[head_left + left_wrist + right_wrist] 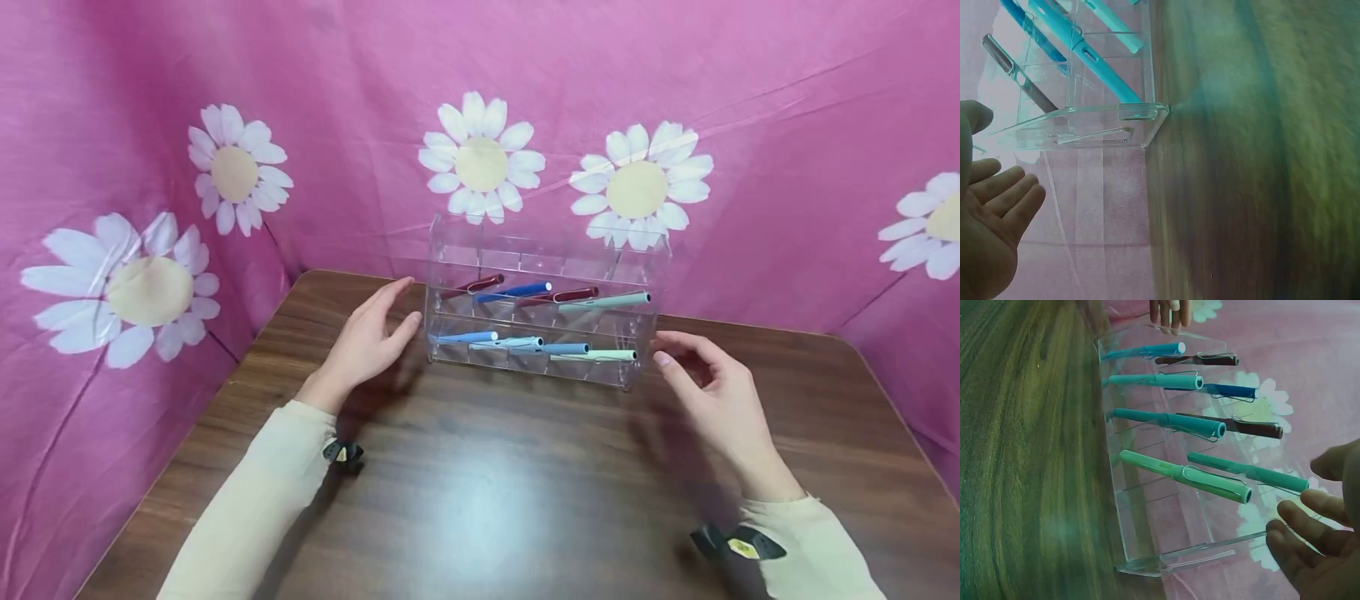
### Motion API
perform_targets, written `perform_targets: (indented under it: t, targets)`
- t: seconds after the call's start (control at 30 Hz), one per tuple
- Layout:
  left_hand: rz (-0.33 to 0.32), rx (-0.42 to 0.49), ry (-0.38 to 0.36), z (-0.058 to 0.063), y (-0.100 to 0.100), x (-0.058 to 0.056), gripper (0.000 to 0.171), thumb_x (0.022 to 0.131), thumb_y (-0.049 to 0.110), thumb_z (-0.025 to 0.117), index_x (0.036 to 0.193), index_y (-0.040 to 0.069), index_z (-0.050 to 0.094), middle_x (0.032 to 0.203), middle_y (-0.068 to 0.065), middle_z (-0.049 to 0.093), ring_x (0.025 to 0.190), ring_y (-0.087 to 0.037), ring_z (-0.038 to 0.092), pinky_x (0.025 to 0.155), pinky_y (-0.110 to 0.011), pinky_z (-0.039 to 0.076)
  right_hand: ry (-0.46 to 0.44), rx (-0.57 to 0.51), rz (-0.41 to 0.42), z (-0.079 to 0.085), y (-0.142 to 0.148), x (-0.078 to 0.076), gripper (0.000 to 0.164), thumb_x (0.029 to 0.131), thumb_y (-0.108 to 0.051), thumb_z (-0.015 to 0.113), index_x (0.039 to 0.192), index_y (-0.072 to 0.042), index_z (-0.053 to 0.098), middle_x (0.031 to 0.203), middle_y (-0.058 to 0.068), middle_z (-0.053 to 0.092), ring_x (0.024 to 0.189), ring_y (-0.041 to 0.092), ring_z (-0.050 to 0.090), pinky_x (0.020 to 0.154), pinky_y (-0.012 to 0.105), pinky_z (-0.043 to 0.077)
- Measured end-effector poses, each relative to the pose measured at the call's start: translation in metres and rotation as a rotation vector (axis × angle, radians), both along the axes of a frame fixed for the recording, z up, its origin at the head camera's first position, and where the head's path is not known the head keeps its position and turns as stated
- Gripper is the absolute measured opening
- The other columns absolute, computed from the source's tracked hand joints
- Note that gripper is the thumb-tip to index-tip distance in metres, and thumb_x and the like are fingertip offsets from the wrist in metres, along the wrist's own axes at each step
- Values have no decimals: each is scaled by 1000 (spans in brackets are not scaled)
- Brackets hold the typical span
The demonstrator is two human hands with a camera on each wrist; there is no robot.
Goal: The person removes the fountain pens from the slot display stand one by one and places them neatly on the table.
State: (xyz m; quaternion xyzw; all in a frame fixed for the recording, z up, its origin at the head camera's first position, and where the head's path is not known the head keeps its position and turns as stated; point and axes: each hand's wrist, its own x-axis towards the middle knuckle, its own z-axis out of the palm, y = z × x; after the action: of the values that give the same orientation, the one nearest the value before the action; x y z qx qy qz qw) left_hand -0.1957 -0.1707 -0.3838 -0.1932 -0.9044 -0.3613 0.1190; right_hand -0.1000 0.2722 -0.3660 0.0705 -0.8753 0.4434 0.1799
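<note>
A clear stepped pen rack [547, 268] stands on the table with several pens lying in two of its tiers. The upper of these tiers has a dark red pen [472, 287], a blue pen [513, 292], another dark red pen [558, 297] and a mint pen [604, 302]. Below lie a bright blue pen [467, 338], a light blue pen [506, 343], a teal-blue pen [566, 349] and a pale green pen [592, 356]. My left hand [367, 333] is beside the rack's left end, fingers extended. My right hand [716, 396] is near its right end, fingers loosely bent, holding nothing.
The brown wood-grain table [480, 508] extends in front of the rack. Pink cloth [360, 100] with large white daisies hangs behind and at both sides. A dark band with a yellow mark [742, 546] sits at the right wrist, and a similar one [343, 452] at the left.
</note>
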Motion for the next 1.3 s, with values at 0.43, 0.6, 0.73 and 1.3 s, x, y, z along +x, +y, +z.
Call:
perform_targets:
  t: [0.43,0.6,0.73,1.3]
  targets:
    - [-55,317,-202,-4,17,-23,56,106,11,65,159,-3,49,161,-21,55,137,-41,66,117,-48,57,-45,-86,25,-16,-6,-4,32,102,-5,73,134,0,74,115,-32,75,99,-15,70,81,2,57]
    - [-61,383,-248,-5,21,-29,58,106,8,64,159,-5,47,162,-25,52,144,-40,59,121,-44,54,-67,-122,60,-23,-12,-14,34,100,-1,73,134,3,72,114,-30,77,99,-16,71,79,2,57]
    - [-37,379,-261,-6,22,-32,59,105,8,65,159,-5,47,160,-26,53,144,-39,59,119,-43,55,-106,-182,63,-28,-16,-21,36,99,1,75,134,7,71,111,-29,78,96,-13,73,76,3,58]
    - [57,354,-158,-17,34,-34,54,102,8,64,152,-8,55,144,-25,65,135,-35,66,117,-47,57,-130,-426,107,-33,-24,-25,34,96,6,75,128,16,69,106,-21,82,98,-8,76,79,7,62]
